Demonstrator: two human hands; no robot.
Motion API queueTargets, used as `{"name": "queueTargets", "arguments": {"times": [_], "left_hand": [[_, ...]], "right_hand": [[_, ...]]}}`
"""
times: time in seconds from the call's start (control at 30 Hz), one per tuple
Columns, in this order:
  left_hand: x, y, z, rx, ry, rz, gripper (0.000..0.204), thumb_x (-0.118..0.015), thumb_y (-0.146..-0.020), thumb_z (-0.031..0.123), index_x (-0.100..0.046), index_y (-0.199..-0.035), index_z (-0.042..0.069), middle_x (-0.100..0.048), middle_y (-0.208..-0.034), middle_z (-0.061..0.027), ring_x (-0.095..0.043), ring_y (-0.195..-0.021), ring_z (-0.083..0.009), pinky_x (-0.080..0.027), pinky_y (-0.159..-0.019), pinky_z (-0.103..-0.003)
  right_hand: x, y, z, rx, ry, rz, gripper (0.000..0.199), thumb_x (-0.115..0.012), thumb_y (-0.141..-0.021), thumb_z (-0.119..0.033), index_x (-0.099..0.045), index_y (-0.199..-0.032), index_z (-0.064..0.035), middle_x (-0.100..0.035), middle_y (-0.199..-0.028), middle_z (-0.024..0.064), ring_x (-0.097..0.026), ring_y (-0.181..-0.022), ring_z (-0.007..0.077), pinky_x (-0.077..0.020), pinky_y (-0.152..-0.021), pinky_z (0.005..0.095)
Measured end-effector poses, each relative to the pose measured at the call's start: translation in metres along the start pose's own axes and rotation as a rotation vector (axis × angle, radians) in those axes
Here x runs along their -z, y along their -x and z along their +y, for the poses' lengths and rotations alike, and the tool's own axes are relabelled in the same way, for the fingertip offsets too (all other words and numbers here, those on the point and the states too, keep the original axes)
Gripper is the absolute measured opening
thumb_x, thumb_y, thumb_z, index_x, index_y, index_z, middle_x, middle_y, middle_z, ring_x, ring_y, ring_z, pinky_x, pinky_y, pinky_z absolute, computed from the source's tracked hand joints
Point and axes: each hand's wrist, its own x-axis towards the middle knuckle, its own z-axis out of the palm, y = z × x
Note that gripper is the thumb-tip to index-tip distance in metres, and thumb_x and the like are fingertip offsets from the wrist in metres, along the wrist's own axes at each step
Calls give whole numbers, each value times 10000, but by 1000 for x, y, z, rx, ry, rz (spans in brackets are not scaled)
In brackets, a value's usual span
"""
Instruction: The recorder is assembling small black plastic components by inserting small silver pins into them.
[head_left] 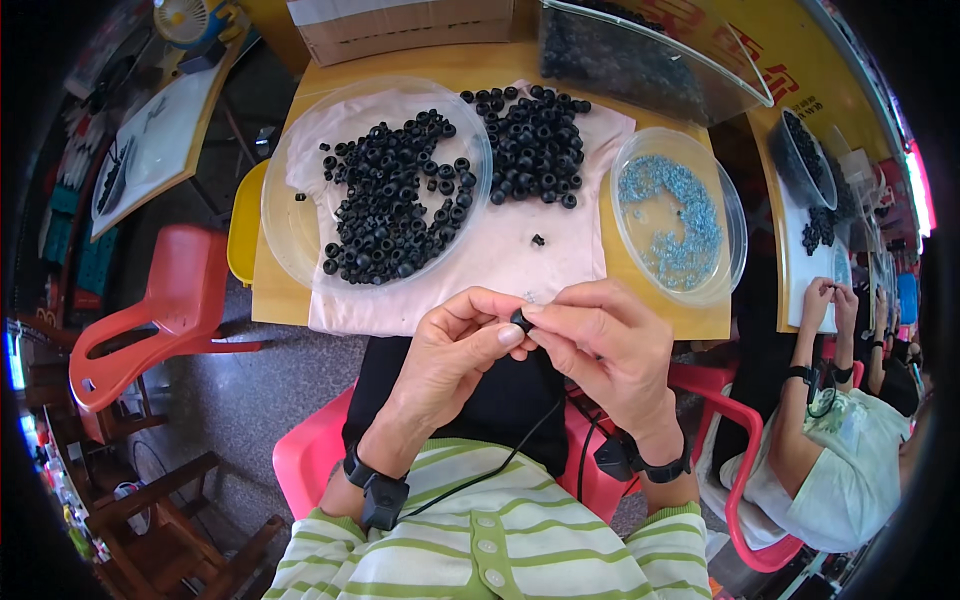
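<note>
Grey speckled floor [250,390] all around, crowded workroom beyond. Yellow wooden table [480,68] ahead, draped with a white cloth [500,255]. Red plastic chair [165,310] to the left, near the table's yellow corner. Cardboard box [400,25] and clear bin [640,55] of dark parts along the far edge. Wide clear dish [290,210] on the cloth, heaped with black rubber rings [390,200]; second heap of rings [535,145] loose on the cloth just beside it. Smaller clear bowl [725,225] on the right, filled with small silvery-blue bits [675,225]. One stray ring [538,240] alone on the cloth. Another person [850,440] seated at the far right. Nearest, above the lap, left hand [455,355] and right hand [605,345] meeting fingertip to fingertip, both grips closed on a single small black ring [521,319] pinched between them, well short of the table.
</note>
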Motion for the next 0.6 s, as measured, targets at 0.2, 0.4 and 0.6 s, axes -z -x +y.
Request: {"name": "queueTargets", "arguments": {"times": [0.2,0.4,0.6], "left_hand": [[11,-9,-2,-26,-60,36,192,-643,-899,36,-621,-1087,1,-671,-989,-77,-641,-878,-131,-518,-812,-265],[14,-15,-3,-18,-136,112,165,-640,-893,65,-615,-1049,16,-671,-981,-93,-641,-847,-137,-526,-783,-266],[18,-17,-4,-9,-109,61,171,-635,-910,50,-612,-1076,15,-671,-996,-75,-640,-899,-129,-515,-813,-266]], "right_hand": [[-2,-14,17,-237,111,-4,185,-716,-772,6,-679,-948,-40,-624,-829,82,-617,-709,218,-495,-585,309],[-22,-25,58,-285,211,-25,106,-668,-808,-33,-634,-908,-30,-607,-844,120,-613,-768,308,-494,-668,377],[-27,-25,59,-192,399,-138,121,-670,-774,-18,-608,-876,-39,-587,-858,117,-613,-835,303,-505,-700,382]]}}
